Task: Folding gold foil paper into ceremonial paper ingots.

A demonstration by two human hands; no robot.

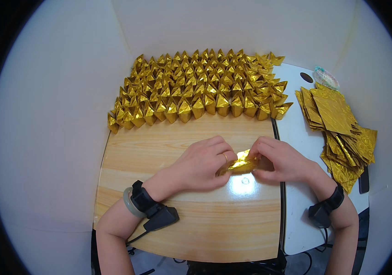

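Note:
A piece of gold foil paper [243, 163], partly folded, is held just above the wooden tabletop between my two hands. My left hand [207, 162] pinches its left end, fingers curled and a ring on one of them. At the other end my right hand [280, 160] grips the paper between thumb and fingers. My fingertips hide both ends, so the exact fold cannot be made out. Beyond my hands, rows of folded gold paper ingots [184, 107] stand packed close together at the back of the table.
Loose gold foil sheets [333, 112] lie in an untidy pile on the white table [296, 201] at the right. A small pastel-coloured item [326, 78] sits behind them. White panels [58, 137] enclose the sides and back. Black cabled devices [159, 215] are strapped to both wrists.

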